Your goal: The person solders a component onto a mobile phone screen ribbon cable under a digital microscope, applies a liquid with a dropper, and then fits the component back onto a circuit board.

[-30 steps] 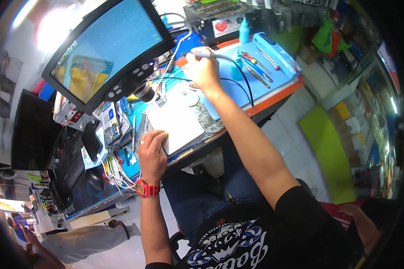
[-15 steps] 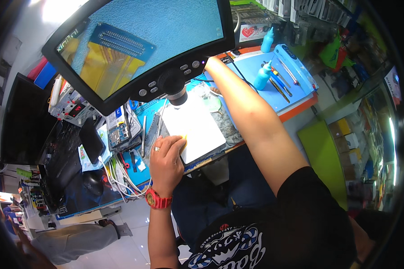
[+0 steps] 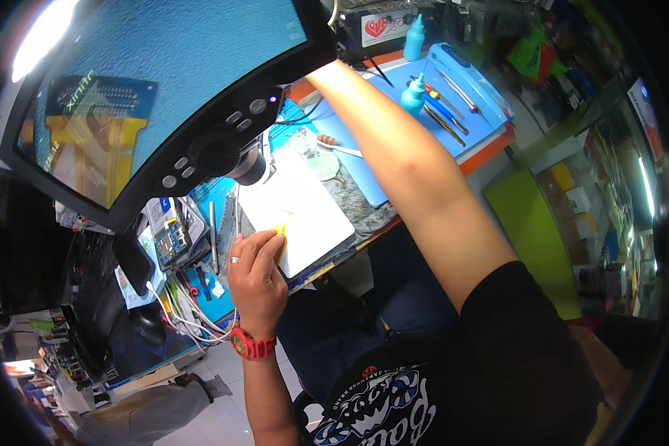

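Observation:
My left hand (image 3: 257,273), with a ring and a red watch, pinches a small yellow flex cable (image 3: 283,221) between thumb and fingertips. The cable lies over the white pad (image 3: 318,223), near its left edge. Above the pad hangs the lens of a digital microscope (image 3: 251,168), joined to a large screen (image 3: 193,67). Magnified on that screen are the yellow flex and its blue connector end. My right forearm (image 3: 379,119) reaches forward past the pad, and its hand is hidden behind the screen.
On the right, a blue mat (image 3: 464,141) holds light-blue dropper bottles (image 3: 413,97), tweezers and screwdrivers. Left of the pad are a circuit board (image 3: 172,244), a dark phone (image 3: 132,262), white cables (image 3: 193,316) and a black mouse (image 3: 149,325). A person's trouser leg (image 3: 145,416) shows lower left.
My view has shifted, so the bench sits further left. On the screen, the magnified flex has turned and moved toward the lower left. My left hand keeps its pinch.

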Motion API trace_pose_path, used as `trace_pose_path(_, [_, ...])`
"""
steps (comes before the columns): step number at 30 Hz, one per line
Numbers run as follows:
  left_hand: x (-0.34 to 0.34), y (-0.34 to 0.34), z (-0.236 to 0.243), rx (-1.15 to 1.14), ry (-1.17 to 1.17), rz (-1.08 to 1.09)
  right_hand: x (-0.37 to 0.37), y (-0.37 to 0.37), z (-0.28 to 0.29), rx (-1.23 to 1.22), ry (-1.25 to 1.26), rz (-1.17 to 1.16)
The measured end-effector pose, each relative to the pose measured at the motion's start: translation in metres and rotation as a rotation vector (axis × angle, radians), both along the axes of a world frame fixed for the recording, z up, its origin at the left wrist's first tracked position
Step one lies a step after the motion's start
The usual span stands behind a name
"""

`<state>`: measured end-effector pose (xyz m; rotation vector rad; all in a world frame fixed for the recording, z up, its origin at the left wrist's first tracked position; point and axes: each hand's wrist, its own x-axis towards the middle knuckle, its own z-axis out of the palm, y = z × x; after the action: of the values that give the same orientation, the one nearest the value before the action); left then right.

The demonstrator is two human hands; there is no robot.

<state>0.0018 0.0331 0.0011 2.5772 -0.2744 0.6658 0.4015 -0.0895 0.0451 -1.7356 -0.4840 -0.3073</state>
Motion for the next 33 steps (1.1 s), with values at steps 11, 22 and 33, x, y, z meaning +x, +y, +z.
trace_pose_path(11, [0.000, 0.000, -0.001, 0.026, -0.011, -0.001, -0.010, 0.000, -0.011, 0.177, 0.159, 0.081])
trace_pose_path(22, [-0.001, -0.004, 0.003, 0.006, -0.044, -0.001, -0.019, 0.017, -0.011, 0.502, 0.382, 0.247])
trace_pose_path(33, [-0.005, -0.002, 0.000, 0.000, -0.067, 0.027, -0.106, 0.000, -0.007, 0.994, 0.828, 0.314])
